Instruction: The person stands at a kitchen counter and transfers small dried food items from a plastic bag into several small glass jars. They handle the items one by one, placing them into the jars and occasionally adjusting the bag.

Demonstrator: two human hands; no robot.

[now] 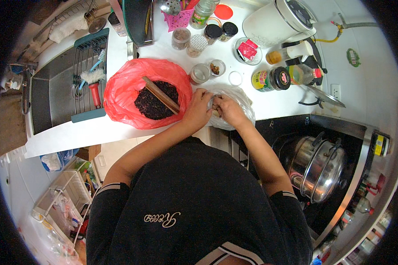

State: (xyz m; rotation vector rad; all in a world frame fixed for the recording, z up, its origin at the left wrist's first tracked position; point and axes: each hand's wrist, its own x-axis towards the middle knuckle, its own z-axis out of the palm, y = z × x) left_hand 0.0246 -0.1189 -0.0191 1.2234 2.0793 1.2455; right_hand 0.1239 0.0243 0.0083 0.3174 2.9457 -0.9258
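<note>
My left hand point(197, 111) grips the near-left rim of a clear plastic bag point(243, 104) on the white counter. Inside the bag's mouth, the bent fingers of my right hand point(230, 111) touch small brownish pieces; whether they pinch one is hidden. Just left of my hands lies an open red plastic bag point(119, 96) holding dark granules point(146, 104). A flat wooden strip point(161, 94) rests slantwise on the granules. Beyond my hands stand an open glass jar point(200, 73) and a jar with brown bits point(216, 68), beside a round white lid point(235, 78).
A sink point(49, 96) with a rack and brushes is at left. Jars point(180, 38), a dish of red packets point(252, 58) and a white appliance point(265, 25) stand at the back. A lidded steel pot point(325, 172) sits on the black hob at right.
</note>
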